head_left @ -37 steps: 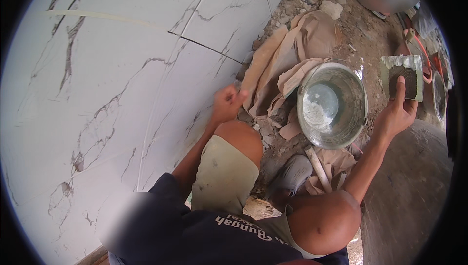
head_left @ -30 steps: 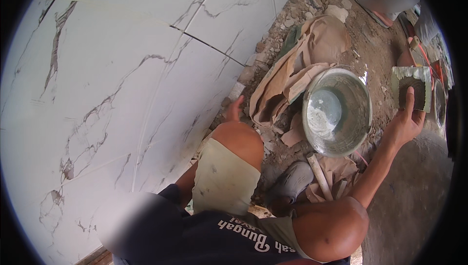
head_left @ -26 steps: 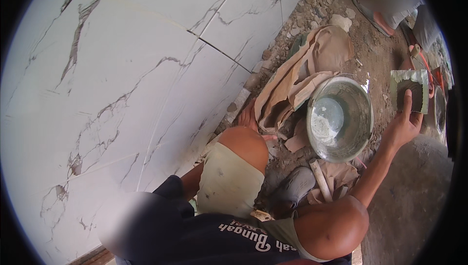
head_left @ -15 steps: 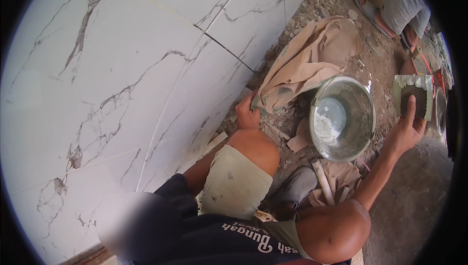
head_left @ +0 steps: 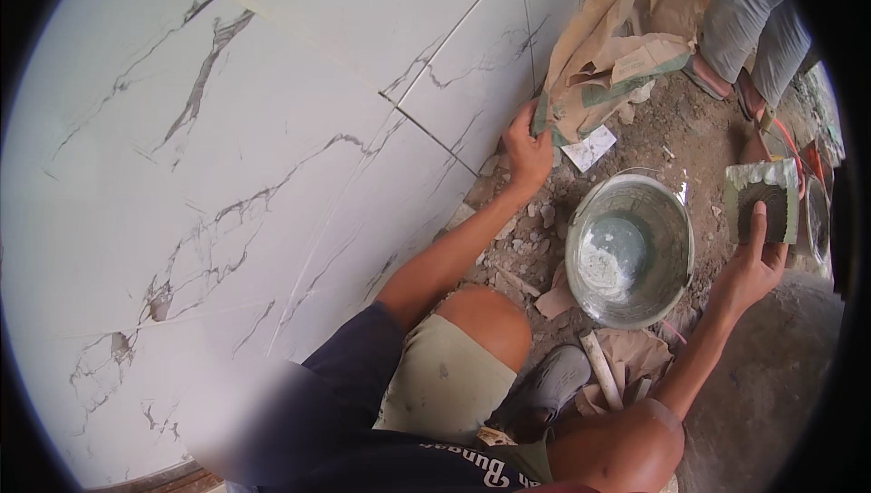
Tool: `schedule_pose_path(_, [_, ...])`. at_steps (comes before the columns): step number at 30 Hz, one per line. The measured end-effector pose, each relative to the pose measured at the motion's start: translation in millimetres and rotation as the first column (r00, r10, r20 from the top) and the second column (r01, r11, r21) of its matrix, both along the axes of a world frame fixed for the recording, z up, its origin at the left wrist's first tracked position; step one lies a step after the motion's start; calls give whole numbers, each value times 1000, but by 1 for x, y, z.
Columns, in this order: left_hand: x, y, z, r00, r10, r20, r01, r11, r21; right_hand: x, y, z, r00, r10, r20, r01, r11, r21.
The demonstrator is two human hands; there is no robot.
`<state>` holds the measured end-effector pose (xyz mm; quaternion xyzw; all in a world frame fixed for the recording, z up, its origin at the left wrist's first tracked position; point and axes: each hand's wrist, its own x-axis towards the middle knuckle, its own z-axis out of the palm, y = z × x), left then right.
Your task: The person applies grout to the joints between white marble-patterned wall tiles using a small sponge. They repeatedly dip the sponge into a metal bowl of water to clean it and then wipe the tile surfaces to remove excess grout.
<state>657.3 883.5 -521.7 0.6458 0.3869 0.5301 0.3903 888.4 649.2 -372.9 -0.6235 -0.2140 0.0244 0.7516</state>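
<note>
My left hand (head_left: 528, 150) grips the lower corner of a crumpled tan paper sack (head_left: 617, 48) lying at the foot of the white marble-patterned tiles (head_left: 272, 157). My right hand (head_left: 749, 262) holds up a small square tile piece (head_left: 762, 203) with a patch of dark grey mortar on its face, my thumb pressed on it. Between my hands a metal bucket (head_left: 631, 248) stands on the rubble, with a little pale residue at its bottom.
Another person's legs and sandalled feet (head_left: 744, 48) stand beyond the sack at the upper right. Broken tile bits and torn paper litter the dirt by my knees, with a short white pipe piece (head_left: 601, 381) near my shoe (head_left: 544, 389).
My left hand has reached forward from beside my knee and taken hold of the sack's corner, pulling it away from the bucket. My right hand still holds the tile piece.
</note>
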Motion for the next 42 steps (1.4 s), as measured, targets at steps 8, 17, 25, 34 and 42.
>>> schedule_pose_path(8, [47, -9, -51, 787, -357, -502, 253, 930, -266, -16, 4, 1, 997, 51, -50, -51, 999, -2])
schedule_pose_path(17, [-21, -76, -7, 839, -501, -213, 383, 822, -422, 19, -49, -1, 891, 416, -180, -423, 618, -663])
schedule_pose_path(25, [-49, -100, -1, 694, -707, -138, 414, 548, -727, -31, -11, -83, 563, 797, -218, -220, -109, -969])
schedule_pose_path(34, [-49, -120, -2, 672, -731, 118, 547, 384, -743, -56, 5, -113, 466, 823, -324, -59, -337, -940])
schedule_pose_path(42, [-49, -126, 0, 670, -738, 85, 556, 422, -716, -54, -9, -117, 408, 852, -327, -151, -290, -945])
